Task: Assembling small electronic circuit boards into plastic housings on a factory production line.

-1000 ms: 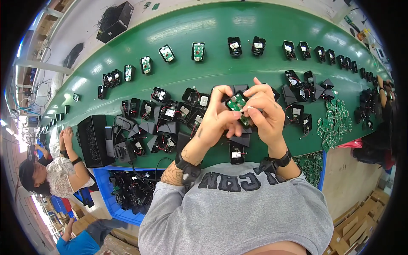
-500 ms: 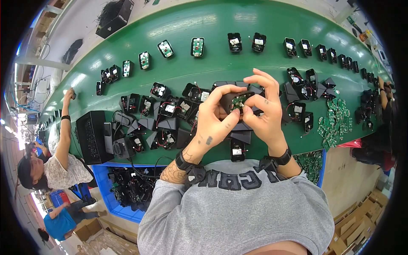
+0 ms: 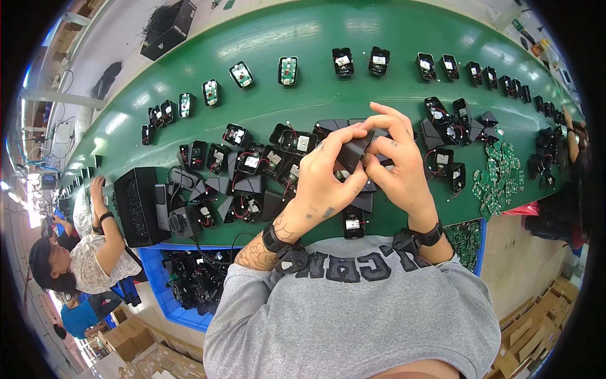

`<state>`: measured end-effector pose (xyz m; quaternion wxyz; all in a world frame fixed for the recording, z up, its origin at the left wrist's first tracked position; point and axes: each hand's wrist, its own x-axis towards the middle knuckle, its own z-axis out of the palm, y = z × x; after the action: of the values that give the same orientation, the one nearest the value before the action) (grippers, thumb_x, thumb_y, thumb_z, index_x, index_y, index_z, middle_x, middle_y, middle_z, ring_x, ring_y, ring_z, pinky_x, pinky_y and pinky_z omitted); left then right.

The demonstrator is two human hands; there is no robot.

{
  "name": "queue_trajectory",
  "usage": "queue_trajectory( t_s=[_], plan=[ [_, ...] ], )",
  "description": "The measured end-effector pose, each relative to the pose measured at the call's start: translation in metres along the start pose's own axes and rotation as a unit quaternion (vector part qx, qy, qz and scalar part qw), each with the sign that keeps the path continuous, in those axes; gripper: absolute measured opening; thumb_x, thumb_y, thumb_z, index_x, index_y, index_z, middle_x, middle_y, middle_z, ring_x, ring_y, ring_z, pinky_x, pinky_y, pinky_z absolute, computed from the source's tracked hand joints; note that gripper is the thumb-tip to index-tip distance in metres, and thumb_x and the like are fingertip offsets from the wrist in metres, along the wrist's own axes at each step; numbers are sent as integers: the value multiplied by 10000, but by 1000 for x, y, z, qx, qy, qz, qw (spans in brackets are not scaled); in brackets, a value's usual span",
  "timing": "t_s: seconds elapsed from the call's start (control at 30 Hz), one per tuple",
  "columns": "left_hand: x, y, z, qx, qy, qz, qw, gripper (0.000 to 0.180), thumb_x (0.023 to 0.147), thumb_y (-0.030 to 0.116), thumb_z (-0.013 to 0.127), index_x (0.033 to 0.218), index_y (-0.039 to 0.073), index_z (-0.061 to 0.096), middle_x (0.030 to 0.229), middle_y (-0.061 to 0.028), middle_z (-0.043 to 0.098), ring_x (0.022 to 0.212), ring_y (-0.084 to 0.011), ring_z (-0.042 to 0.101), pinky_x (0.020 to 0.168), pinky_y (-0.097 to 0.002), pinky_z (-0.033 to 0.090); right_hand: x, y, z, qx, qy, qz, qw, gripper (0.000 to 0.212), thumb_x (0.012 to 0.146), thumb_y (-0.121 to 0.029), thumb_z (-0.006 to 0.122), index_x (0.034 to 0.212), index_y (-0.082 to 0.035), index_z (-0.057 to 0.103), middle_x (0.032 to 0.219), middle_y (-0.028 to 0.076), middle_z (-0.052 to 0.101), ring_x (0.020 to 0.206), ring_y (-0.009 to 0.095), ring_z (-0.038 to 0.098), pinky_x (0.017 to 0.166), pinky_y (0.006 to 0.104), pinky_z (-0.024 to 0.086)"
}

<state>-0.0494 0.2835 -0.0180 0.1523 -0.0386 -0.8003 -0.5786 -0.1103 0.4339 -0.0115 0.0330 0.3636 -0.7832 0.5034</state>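
My left hand (image 3: 328, 180) and my right hand (image 3: 394, 164) meet over the middle of the green belt (image 3: 315, 44), both closed on one small black plastic housing (image 3: 353, 151). Its dark cover faces up and the fingers hide most of it. Both wrists wear black bands. Just below the hands lies an open black housing with a white part inside (image 3: 353, 222). Several more open black housings with wires (image 3: 252, 164) lie to the left of my left hand.
A row of black housings (image 3: 344, 62) runs along the belt's far side. Green circuit boards (image 3: 499, 174) lie at the right. A black box (image 3: 136, 205) and a blue bin of parts (image 3: 189, 284) sit at the left, where another person (image 3: 82, 259) works.
The green circuit board seen between my fingers earlier is now covered by the black housing. My hands stayed in place. The person at the left lowered a raised arm.
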Motion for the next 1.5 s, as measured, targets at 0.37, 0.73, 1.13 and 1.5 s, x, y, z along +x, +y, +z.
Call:
queue_trajectory(
  t_s=[0.37,0.73,1.13,1.5],
  plan=[
    [8,-16,11,10,-24,-12,1000,455,753,-10,639,1194,19,533,1265,-201,560,1035,-270,648,765,-303,560,-4,18,-5,-71,53,35,995,115,709,4,684,813,-38,660,1096,91,629,1216,312,497,965,404,416],
    [23,-27,-20,-336,-165,-337,864,378,817,133,459,1115,-76,563,830,-167,673,573,-251,679,500,-281,571,-8,25,-27,-94,-10,-215,972,276,658,-47,723,930,-91,727,906,40,674,857,218,639,796,377,519],
    [28,-3,-5,-302,-115,-282,903,342,868,107,545,1167,-55,515,930,-131,619,686,-218,694,595,-276,570,-5,15,-27,-142,-5,-90,986,180,671,-37,716,837,-87,671,1055,61,585,1219,321,474,1041,476,349],
    [14,-16,32,1,49,-8,999,436,831,29,615,1250,-6,498,1048,-126,642,867,-168,650,736,-305,554,-23,30,12,87,166,80,979,109,737,-40,712,845,-48,709,1128,85,598,1237,318,465,1014,417,375]
  ],
)
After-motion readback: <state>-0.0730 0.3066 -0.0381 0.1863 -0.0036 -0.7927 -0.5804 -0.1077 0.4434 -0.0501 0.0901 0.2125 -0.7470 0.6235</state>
